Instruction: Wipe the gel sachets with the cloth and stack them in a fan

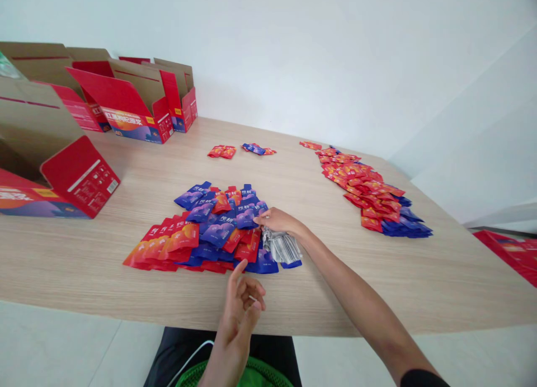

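A heap of red and blue sachets (210,230) lies on the wooden table (293,286) in front of me. My right hand (279,222) reaches across to the heap's right side, fingers pinched on a blue sachet there, with a few silver-backed sachets (283,247) under the palm. My left hand (241,300) hovers near the table's front edge, just below the heap, fingers loosely curled and apart, holding nothing.
A long pile of red and blue sachets (369,194) runs along the right. Two small sachet clusters (241,150) lie further back. Open red cardboard boxes (138,104) stand at the back left, another box (50,174) at the left. A red box (509,250) sits off the right.
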{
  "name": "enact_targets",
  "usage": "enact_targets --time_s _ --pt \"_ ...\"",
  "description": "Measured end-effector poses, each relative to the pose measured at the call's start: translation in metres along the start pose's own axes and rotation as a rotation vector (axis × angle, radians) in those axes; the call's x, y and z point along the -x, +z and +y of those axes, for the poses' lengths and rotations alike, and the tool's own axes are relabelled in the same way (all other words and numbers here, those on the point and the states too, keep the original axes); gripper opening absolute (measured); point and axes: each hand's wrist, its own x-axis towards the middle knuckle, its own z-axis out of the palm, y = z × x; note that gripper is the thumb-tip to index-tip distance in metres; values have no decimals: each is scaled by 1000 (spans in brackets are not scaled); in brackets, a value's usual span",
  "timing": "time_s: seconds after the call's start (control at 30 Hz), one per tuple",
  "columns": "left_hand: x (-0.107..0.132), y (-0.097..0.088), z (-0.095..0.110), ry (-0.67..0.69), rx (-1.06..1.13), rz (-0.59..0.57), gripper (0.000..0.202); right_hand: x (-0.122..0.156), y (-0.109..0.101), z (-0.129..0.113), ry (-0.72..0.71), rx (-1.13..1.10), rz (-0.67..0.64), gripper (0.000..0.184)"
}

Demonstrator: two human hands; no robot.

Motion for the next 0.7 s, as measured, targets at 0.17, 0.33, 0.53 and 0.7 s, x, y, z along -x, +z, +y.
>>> enact_targets --time_s 0.17,0.33,0.53,0.7 --pt "2 1 7 -31 -31 -101 67 9 -8 -2 15 249 58 39" --pt "18 8 22 64 -312 -127 34 47 -26 6 -55 361 81 34" --pt "24 -16 34 193 -731 -131 35 69 -68 53 2 503 152 25" --pt "20 -37 26 374 -928 -194 32 32 -85 82 187 654 245 25"
